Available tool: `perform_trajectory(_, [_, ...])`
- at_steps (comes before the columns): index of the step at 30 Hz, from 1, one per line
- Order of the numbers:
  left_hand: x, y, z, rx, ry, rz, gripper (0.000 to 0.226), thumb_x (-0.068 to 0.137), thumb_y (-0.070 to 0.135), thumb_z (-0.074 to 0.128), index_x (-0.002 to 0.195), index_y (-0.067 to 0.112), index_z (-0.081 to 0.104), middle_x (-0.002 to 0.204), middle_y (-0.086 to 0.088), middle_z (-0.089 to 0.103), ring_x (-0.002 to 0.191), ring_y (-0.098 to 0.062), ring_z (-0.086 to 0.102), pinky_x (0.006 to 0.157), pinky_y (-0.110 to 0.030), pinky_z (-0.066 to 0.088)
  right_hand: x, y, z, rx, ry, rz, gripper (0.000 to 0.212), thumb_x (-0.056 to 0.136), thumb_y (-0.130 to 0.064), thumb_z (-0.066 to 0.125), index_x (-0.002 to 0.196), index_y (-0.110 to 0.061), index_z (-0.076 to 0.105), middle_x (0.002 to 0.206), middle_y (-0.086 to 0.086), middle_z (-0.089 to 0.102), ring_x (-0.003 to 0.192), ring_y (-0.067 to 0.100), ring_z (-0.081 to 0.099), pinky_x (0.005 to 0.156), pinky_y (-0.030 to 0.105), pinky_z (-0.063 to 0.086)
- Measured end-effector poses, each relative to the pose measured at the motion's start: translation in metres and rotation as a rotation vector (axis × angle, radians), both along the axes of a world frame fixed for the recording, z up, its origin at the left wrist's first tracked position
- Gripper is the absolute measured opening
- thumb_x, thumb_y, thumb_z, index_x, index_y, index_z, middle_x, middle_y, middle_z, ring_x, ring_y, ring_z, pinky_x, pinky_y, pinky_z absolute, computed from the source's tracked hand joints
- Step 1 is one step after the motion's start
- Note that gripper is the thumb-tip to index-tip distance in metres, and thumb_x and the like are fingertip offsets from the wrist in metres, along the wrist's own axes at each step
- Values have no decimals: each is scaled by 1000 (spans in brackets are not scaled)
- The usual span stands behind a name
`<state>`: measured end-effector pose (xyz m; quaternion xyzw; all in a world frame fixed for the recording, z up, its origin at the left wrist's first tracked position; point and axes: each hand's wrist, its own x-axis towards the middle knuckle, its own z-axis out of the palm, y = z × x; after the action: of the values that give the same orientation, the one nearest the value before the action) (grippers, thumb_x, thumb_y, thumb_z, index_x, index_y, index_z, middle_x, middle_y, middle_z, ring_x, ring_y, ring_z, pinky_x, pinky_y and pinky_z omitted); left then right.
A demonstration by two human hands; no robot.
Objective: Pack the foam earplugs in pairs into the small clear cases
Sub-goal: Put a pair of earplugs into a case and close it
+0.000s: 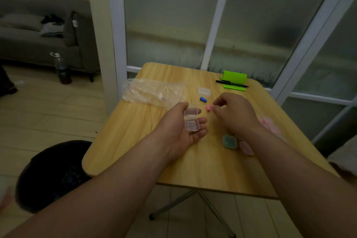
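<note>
Holding clear case (pixel 191 124), pinching pink earplug (pixel 208 108)

A single head-worn wide-angle view looks forward and down, close over the wooden worktop (pixel 135 152), both forearms reaching in from below.
</note>
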<state>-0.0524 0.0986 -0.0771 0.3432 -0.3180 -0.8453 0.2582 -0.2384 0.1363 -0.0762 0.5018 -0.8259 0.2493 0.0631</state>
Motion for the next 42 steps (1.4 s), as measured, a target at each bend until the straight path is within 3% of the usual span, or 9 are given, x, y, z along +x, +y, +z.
perform_trajectory(4, [1,0,-1,-9,27,-17,49,107,44,45,129,7,67,96,-15,67,79,-23,64,73,-35,59,25,28,9,-229,-186,114,4,96,-30,75,97,-31,72,92,-17,70,89,0,64,76,24,51])
perform_trajectory(9, [0,7,0,-12,38,-70,48,107,43,45,132,7,64,101,-14,64,84,-23,63,73,-36,56,53,55,15,-242,-204,247,5,97,-27,75,101,-28,71,95,-18,70,93,-6,63,75,7,44])
perform_trajectory(15, [-2,15,0,-24,57,-95,48,108,41,43,137,8,61,100,-12,66,89,-22,60,85,-40,54,65,65,5,-64,-38,325,6,92,-35,77,94,-38,72,96,-12,55,99,11,52,85,36,48])
perform_trajectory(21, [-6,13,-4,-5,84,-106,44,107,41,46,136,11,60,116,-18,64,110,-30,59,115,-52,45,70,62,3,-67,-3,310,11,95,-37,74,105,-35,78,97,-7,53,100,13,50,85,39,48])
perform_trajectory(25, [-7,10,-5,0,73,-117,44,106,42,47,137,13,59,108,-15,63,95,-26,62,97,-44,53,69,59,-1,-42,48,294,13,96,-38,72,107,-36,78,99,-7,54,101,13,51,87,41,49])
perform_trajectory(28, [-6,10,-4,-1,80,-116,45,107,41,45,136,9,60,114,-18,62,106,-29,59,108,-47,48,66,58,-2,-32,49,305,16,98,-41,70,111,-38,78,99,-7,53,101,14,50,87,41,49])
perform_trajectory(30, [-6,10,-3,-6,85,-118,43,108,40,43,130,8,62,114,-18,60,106,-29,57,100,-45,50,65,58,-2,-22,51,319,17,98,-42,69,113,-39,78,99,-8,53,100,14,49,86,41,48])
perform_trajectory(36, [-6,10,-2,-33,86,-119,41,108,39,42,130,11,61,85,-10,69,58,-15,57,73,-35,53,55,61,-5,-153,-72,329,12,97,-34,71,106,-33,79,94,-12,56,95,10,54,81,31,45])
perform_trajectory(42, [-4,2,-2,-66,14,18,49,105,42,44,125,4,68,87,-12,64,63,-17,53,61,-30,50,19,54,-3,-246,-166,65,14,102,-21,64,106,-27,76,102,-10,69,94,4,61,80,26,49])
